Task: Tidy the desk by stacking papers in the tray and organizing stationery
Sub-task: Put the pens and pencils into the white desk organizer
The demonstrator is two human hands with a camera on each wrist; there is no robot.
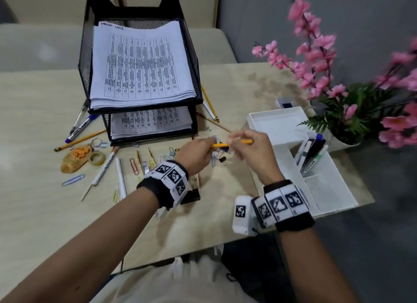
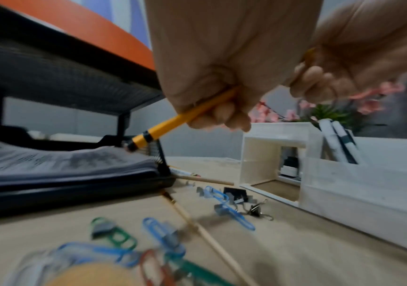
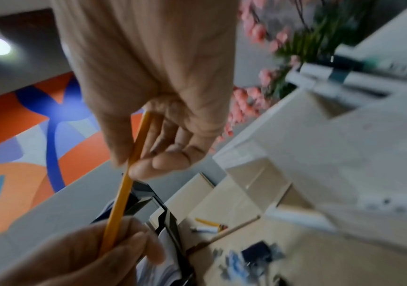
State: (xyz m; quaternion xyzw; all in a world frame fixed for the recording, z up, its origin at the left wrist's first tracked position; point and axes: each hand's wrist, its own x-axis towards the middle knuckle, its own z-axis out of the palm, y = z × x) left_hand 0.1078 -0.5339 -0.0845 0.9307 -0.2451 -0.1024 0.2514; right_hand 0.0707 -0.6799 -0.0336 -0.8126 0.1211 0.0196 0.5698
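Note:
Both hands hold one yellow pencil (image 1: 244, 141) level above the desk, between the black paper tray (image 1: 84, 61) and the white desk organizer (image 1: 338, 183). My left hand (image 1: 198, 152) grips its left end, the fingers curled round the pencil (image 2: 172, 123). My right hand (image 1: 248, 149) pinches the pencil (image 3: 121, 199) further right between thumb and fingers. The tray's two tiers hold stacked printed papers (image 1: 140, 63). Markers (image 1: 312, 154) stand in the organizer's slot.
Pens, pencils, coloured paper clips (image 1: 73, 180), binder clips (image 2: 255, 209), a tape roll (image 1: 97, 158) and a keyring lie scattered on the beige desk (image 1: 45, 212) below and left of the tray. Pink artificial flowers (image 1: 316, 54) stand in a pot at the right rear.

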